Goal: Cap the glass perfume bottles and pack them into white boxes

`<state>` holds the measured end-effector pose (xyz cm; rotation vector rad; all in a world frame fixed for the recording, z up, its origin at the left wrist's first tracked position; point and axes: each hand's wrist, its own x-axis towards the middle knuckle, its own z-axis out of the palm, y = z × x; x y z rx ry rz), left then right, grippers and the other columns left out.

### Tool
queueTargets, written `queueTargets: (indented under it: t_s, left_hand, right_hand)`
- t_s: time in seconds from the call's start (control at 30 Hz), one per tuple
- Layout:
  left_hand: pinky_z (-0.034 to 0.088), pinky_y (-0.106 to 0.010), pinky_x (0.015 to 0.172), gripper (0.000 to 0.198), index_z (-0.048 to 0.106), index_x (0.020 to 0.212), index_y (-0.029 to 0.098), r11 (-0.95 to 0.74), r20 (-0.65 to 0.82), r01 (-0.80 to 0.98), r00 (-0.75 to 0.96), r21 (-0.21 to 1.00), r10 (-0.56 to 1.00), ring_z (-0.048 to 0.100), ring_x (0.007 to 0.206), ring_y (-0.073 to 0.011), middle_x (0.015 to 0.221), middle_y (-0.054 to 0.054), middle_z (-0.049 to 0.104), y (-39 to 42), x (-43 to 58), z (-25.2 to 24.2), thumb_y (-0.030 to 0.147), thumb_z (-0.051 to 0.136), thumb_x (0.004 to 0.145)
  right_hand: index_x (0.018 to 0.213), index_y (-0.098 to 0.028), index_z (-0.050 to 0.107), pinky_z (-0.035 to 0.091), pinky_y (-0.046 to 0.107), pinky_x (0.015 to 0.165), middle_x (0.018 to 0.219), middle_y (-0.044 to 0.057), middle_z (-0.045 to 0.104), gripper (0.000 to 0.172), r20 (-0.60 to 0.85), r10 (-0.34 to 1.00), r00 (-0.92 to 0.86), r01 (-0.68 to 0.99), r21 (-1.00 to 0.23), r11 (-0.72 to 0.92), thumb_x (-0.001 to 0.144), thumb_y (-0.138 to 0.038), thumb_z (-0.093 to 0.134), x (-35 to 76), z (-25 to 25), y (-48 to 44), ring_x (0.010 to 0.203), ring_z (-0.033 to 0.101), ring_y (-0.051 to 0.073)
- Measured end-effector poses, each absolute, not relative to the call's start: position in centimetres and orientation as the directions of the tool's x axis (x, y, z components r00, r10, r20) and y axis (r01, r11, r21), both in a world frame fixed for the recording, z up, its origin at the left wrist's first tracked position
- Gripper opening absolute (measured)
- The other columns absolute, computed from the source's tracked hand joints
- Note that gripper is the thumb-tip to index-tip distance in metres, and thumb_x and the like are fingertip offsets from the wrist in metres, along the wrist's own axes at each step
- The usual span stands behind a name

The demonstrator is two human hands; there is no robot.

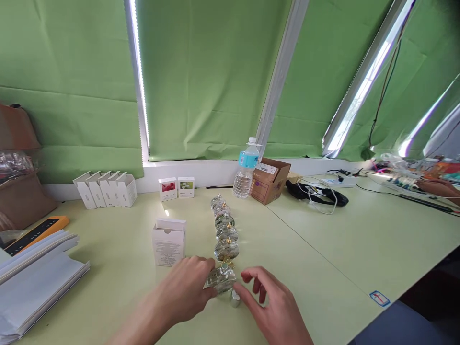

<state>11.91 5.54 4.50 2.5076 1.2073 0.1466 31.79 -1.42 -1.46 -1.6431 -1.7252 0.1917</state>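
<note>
A clear glass perfume bottle (223, 281) with a bare sprayer top is gripped between the fingers and thumb of my left hand (187, 283), close to the table's near edge. Just in front of my right hand (270, 302) stands a small silvery cap (235, 299). The thumb and index finger of that hand are parted around an empty gap, and its thumb tip is beside the cap, perhaps touching it. Beyond the held bottle, several similar glass bottles (227, 249) stand in a row leading away. Left of them is an open white carton (168, 243) with its flap up.
Several white boxes (108, 190) lean together at the back left. Two small picture boxes (177, 189), a water bottle (246, 172) and a brown carton (270, 181) line the back. Cables lie beside a black strap (312, 194). White folded card sheets (39, 287) are stacked at left.
</note>
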Motion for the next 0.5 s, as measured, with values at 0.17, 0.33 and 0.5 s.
queueTargets:
  t_s: [0.17, 0.33, 0.5]
  left_hand:
    - [0.041, -0.032, 0.062, 0.010, 0.058, 0.088, 0.022, -0.585, -0.072, 0.728, 0.646, 0.358, 0.760, 0.065, 0.084, -0.0275, 0.092, -0.005, 0.068, 5.7, 11.7, 4.8, 0.030, 0.056, 0.084]
    - [0.044, -0.032, 0.065, 0.012, 0.060, 0.092, 0.022, -0.562, -0.105, 0.735, 0.638, 0.379, 0.763, 0.065, 0.088, -0.0274, 0.095, -0.006, 0.068, 5.5, 11.5, 5.1, 0.029, 0.057, 0.082]
    - [0.045, -0.033, 0.068, 0.013, 0.061, 0.089, 0.022, -0.536, -0.128, 0.738, 0.629, 0.410, 0.767, 0.065, 0.087, -0.0270, 0.094, -0.006, 0.068, 5.6, 11.3, 5.1, 0.031, 0.060, 0.080]
  right_hand:
    - [0.086, -0.024, 0.056, 0.050, 0.025, 0.051, 0.076, -0.001, 0.064, 0.016, 0.333, 0.942, 0.052, 0.875, -0.470, 0.118, 0.082, -0.036, 0.067, 30.8, -3.5, -2.0, 0.061, 0.062, 0.017]
    - [0.088, -0.023, 0.059, 0.051, 0.022, 0.051, 0.075, 0.001, 0.064, 0.011, 0.393, 0.917, 0.067, 0.783, -0.590, 0.196, 0.090, -0.033, 0.056, 30.9, -3.3, -2.1, 0.057, 0.059, 0.015]
    - [0.113, -0.022, 0.058, 0.056, 0.021, 0.061, 0.086, 0.003, 0.068, 0.024, 0.520, 0.846, 0.123, 0.639, -0.693, 0.333, 0.092, -0.032, 0.057, 30.6, -0.1, -1.3, 0.065, 0.063, 0.014]
